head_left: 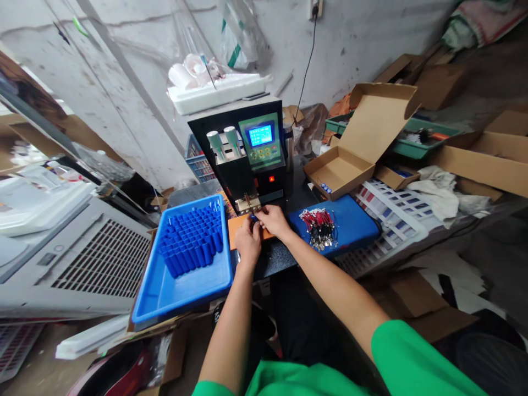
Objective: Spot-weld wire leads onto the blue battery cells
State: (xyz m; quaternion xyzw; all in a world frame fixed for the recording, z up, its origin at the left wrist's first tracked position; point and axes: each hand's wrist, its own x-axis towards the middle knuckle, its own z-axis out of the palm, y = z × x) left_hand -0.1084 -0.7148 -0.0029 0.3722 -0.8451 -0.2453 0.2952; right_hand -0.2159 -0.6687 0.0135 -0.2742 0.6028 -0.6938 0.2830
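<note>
Face machine [229,181] squarely. Over orange board [236,224], brace left hand [247,242] and right hand [274,220], with fingers of both clamped on blue piece [253,218], just below pins [247,199]. Best held level and motionless there, fingertips clear of pins.

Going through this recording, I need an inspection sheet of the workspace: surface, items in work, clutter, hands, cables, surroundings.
Surface: dark speckled tabletop; orange board in front of the machine.
Items in work: blue cylinders grouped in the blue tray, left; red and black wires heaped on the blue pad, right.
Clutter: white foam tray atop the machine; open cardboard box beyond the pad.
Hands: left hand and right hand close together at a small blue item; grip partly hidden.
Cables: black cable hangs from the wall socket; lower end unclear.
Surroundings: marked wall; grilled unit at left.
</note>
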